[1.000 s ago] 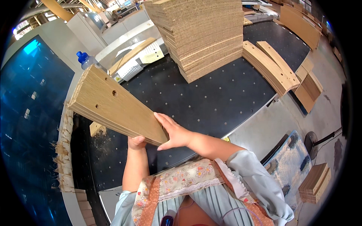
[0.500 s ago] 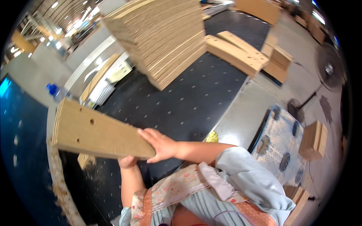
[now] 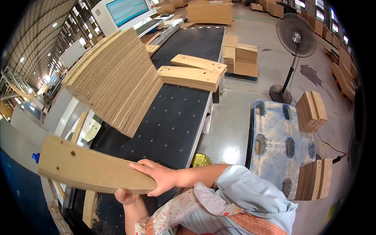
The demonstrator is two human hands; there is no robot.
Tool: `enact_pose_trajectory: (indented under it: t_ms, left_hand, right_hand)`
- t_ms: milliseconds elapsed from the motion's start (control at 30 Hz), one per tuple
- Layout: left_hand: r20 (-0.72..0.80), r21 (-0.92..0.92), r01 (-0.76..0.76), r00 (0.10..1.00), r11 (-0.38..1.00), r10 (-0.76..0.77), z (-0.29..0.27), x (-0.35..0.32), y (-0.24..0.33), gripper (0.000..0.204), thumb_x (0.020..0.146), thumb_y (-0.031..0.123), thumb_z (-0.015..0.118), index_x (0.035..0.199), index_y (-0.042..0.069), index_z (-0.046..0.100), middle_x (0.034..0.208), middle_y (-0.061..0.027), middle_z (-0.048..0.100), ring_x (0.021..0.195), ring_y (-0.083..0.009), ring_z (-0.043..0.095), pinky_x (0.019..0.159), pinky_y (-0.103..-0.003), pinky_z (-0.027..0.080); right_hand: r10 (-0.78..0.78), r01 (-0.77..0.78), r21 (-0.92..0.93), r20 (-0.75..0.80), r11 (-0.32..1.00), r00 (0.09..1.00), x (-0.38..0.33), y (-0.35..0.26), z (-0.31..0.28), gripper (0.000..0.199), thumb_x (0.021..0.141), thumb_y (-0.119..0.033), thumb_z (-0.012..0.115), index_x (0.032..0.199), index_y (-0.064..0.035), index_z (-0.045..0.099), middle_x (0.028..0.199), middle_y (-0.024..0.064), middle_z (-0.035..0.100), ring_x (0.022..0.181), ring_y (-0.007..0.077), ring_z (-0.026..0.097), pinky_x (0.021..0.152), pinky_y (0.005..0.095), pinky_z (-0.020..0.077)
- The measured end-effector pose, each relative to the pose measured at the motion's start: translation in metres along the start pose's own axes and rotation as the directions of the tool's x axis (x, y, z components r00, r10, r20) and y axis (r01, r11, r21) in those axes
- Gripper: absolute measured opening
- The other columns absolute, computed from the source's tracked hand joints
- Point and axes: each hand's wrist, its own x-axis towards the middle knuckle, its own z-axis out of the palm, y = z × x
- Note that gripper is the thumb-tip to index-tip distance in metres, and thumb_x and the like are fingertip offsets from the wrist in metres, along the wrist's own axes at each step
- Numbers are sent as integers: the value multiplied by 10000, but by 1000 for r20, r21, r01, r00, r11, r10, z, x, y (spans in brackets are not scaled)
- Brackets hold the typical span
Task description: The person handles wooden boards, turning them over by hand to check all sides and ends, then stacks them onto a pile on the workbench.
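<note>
A long, thick wooden board (image 3: 94,166) with small drilled holes at its far-left end is held between both my hands above the black table (image 3: 172,117). Whether it is one piece or several stacked pieces I cannot tell. My left hand (image 3: 127,197) grips its lower edge from below, thumb showing and the other fingers hidden. Over the near right end, my right hand (image 3: 158,177) clasps the board with fingers on its top face. Below it, another wooden piece (image 3: 89,207) lies on the table beside sawdust.
A tall stack of thin boards (image 3: 113,84) stands on the table, with drilled boards (image 3: 190,77) beyond it. To the right are a dusty blue pallet (image 3: 274,137), board bundles (image 3: 311,111) and a standing fan (image 3: 295,37). A computer monitor (image 3: 127,11) is at the back.
My view has swung up and left-to-right, so the monitor and more of the floor show. Both hands keep their grip on the board, which now appears lower in view.
</note>
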Motion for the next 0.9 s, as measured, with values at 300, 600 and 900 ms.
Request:
enact_pose_trajectory:
  t_ms: [300,600,900]
  left_hand:
    - [20,359,98,993,928,-112,113,133,-122,1122,603,508,768,1447,93,156,1428,-167,280,1327,-291,272,1075,-409,236]
    - [-112,966,181,937,185,-332,61,95,-196,966,698,261,727,1414,-27,145,1369,-262,309,1304,-378,258,1064,-465,224]
    - [-190,974,112,879,-198,-437,82,85,-213,991,668,361,733,1397,-30,187,1392,-210,290,1347,-392,166,1091,-536,67]
  right_hand:
    - [78,-151,-161,-389,975,918,-58,15,-192,1103,551,-306,818,1432,-44,209,1302,166,350,1230,301,349,1046,384,267]
    - [317,-830,-479,-770,286,554,-49,8,-421,975,509,-270,759,1390,-183,352,1195,186,449,1133,345,457,975,401,375]
    - [550,-776,-626,-677,-81,489,21,78,-465,943,504,-232,726,1373,-234,361,1174,167,483,1124,331,469,943,433,366]
